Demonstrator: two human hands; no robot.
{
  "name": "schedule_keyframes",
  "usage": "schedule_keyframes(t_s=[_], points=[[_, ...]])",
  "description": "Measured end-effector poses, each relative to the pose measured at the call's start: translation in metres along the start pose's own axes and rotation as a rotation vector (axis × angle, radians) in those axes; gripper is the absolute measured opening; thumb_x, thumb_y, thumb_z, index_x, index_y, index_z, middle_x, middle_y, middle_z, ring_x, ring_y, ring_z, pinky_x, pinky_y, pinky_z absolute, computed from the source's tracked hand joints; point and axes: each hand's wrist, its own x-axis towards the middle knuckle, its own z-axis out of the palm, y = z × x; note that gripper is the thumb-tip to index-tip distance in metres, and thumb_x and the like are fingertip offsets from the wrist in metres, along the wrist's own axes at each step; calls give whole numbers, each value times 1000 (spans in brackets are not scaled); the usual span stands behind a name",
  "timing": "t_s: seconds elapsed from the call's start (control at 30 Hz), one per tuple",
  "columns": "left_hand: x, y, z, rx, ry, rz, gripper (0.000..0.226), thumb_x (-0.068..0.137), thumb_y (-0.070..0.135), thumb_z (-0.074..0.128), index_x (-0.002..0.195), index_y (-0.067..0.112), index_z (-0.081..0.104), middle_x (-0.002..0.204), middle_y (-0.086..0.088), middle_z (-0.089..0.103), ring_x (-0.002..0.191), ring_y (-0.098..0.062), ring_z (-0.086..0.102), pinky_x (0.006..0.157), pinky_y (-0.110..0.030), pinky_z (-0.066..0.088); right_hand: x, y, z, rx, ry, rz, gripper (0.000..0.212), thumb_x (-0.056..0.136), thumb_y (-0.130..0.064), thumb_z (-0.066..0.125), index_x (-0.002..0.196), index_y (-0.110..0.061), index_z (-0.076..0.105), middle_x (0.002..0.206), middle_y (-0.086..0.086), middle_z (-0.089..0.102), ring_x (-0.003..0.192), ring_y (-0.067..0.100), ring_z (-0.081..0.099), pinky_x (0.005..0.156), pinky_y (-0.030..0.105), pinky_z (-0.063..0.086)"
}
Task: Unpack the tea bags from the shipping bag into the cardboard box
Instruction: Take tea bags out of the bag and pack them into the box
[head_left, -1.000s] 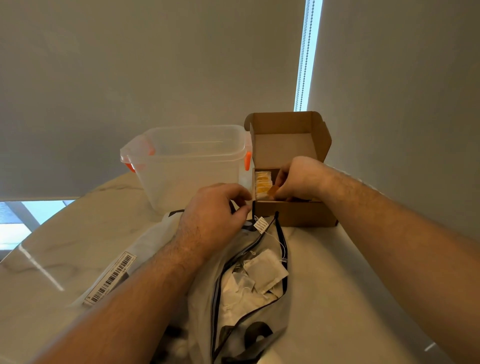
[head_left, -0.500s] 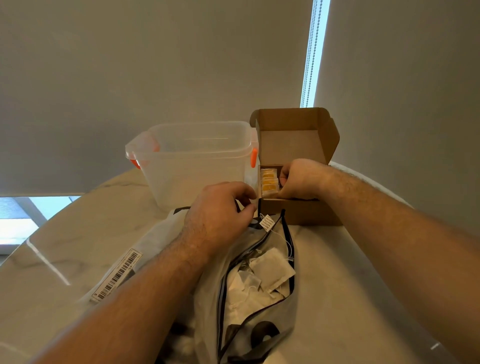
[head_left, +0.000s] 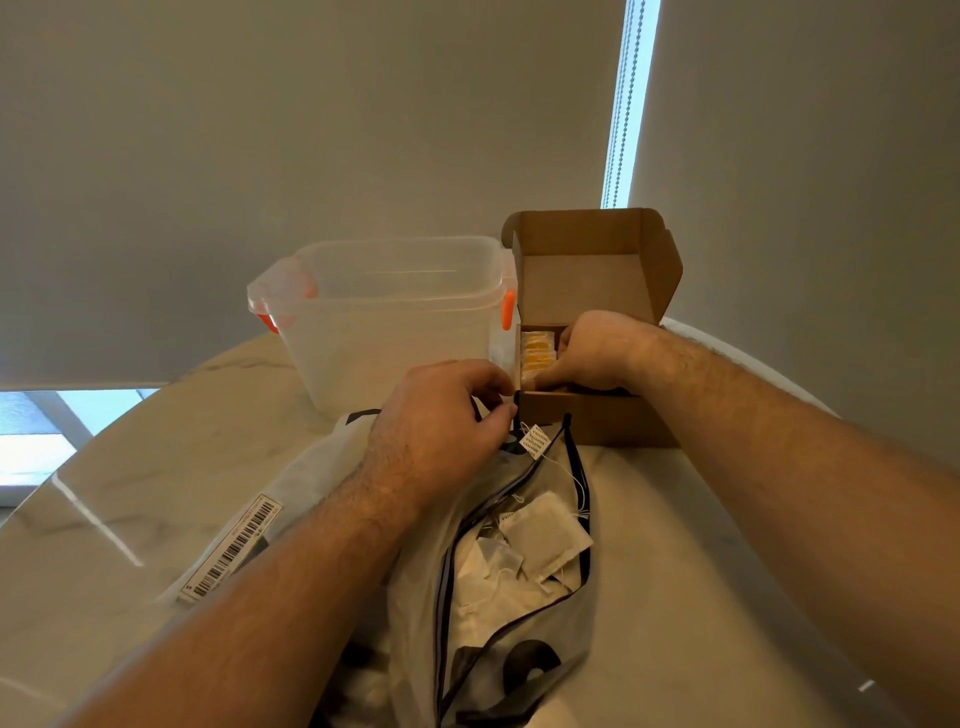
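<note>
While your right hand (head_left: 592, 353) is curled down inside the box (head_left: 597, 421), its fingers closed at the front edge beside the yellow packets (head_left: 537, 351) already stacked at the box's left end, you cannot tell from here whether it is pressing a tea bag down or only touching the row. Your left hand (head_left: 441, 421) sits just to the left of it, fingers pinched together on the top lip of the bag (head_left: 498, 597), holding the mouth up right against the box's front wall.

The loose tea bags (head_left: 545, 535) lie below both hands, toward you, inside the open zip mouth. That mouth runs lengthwise from your left hand's pinch back toward your body, so the bags lie in a line pointing at the box. A paper tag (head_left: 535, 440) on its string hangs just right of your left fingertips, between the two hands. Your right hand is the free one and the nearer to the opening's right edge; it looks best placed to drop back and pick the next bag.

Against the picture from a second ago, your hands hold nearly the same pose; the right hand has sunk slightly deeper into the box, and your view has tilted a little.
</note>
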Motion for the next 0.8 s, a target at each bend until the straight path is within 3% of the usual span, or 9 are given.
schedule_keyframes(t_s=[0.07,0.2,0.3,0.37,0.53,0.7,0.8], points=[[0,0,-1,8,6,6,17,94,32,71,110,29,75,88,21,66,78,3,61,77,-21,56,-3,2,-2,27,6,9,54,78,-63,78,108,-19,69,96,0,70,90,16,67,76,32,54],[-1,0,-4,17,14,2,17,94,32,71,110,30,75,89,21,67,78,4,61,75,-17,53,-23,7,-9,225,81,-11,36,82,-46,82,98,-16,71,94,4,73,87,18,71,81,37,61],[-1,2,-9,9,-22,-15,12,94,34,71,105,32,75,87,21,68,78,3,61,74,-19,55,-50,12,-14,296,257,-117,19,88,-35,79,97,-20,72,94,-1,68,86,10,63,66,26,51],[1,3,-13,25,-123,-48,10,92,38,73,101,33,74,86,19,67,79,1,61,71,-20,53,-70,13,-14,336,279,-219,11,89,-33,78,96,-25,74,93,-7,68,85,6,61,64,20,46],[1,5,-24,72,-384,-85,26,85,48,77,104,31,75,92,15,68,86,-2,63,71,-20,49,-110,18,-4,317,-1,-440,9,89,-25,79,93,-33,77,87,-16,73,84,-2,68,69,13,49],[-3,4,-29,14,-448,-71,17,89,23,77,105,30,78,96,16,74,91,0,67,90,-26,56,-126,24,11,95,-357,-597,39,90,-15,75,114,-45,73,126,-26,62,111,-4,60,81,14,49],[-6,2,-22,-55,-394,-82,18,89,16,78,101,29,78,94,14,74,90,0,69,88,-23,55,-125,26,24,25,-354,-598,37,90,-19,76,115,-46,73,130,-26,59,117,0,57,93,23,52]])
